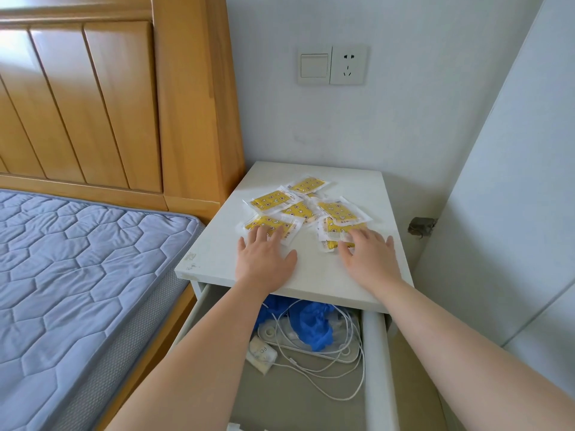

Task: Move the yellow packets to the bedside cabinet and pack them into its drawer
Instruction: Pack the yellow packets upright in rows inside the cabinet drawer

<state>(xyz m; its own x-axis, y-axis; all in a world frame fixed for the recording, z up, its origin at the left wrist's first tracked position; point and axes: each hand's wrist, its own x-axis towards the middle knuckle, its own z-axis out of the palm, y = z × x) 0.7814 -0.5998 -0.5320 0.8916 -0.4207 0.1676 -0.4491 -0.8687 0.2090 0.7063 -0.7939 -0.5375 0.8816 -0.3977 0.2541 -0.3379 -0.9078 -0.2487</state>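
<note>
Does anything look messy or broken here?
Yes. The yellow packets lie scattered and overlapping on the white cabinet top. In the open drawer, white cables tangle with crumpled blue plastic. The top's front left corner looks chipped.

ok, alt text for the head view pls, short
Two bare hands, left hand and right hand, rest flat on scattered yellow patterned packets on top of a white bedside cabinet. Its open drawer below holds white cables and crumpled blue plastic; a wooden bed with a blue quilted mattress stands at left.
</note>
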